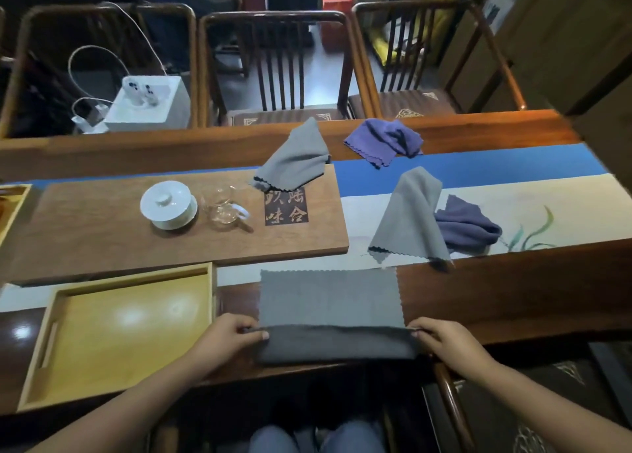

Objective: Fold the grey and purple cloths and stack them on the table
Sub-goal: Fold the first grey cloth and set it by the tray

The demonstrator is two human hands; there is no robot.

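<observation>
While both hands pinch grey cloth [330, 298] near edge, tray [113, 336] just left.

Tray [113, 333] left of flat cloth [328, 298]; board [102, 244] behind tray.

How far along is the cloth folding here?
Barely begun. Nothing is folded or stacked yet. The left hand and right hand pinch the near corners of one grey cloth, starting its first fold. Two grey cloths and two purple cloths lie crumpled.
</observation>
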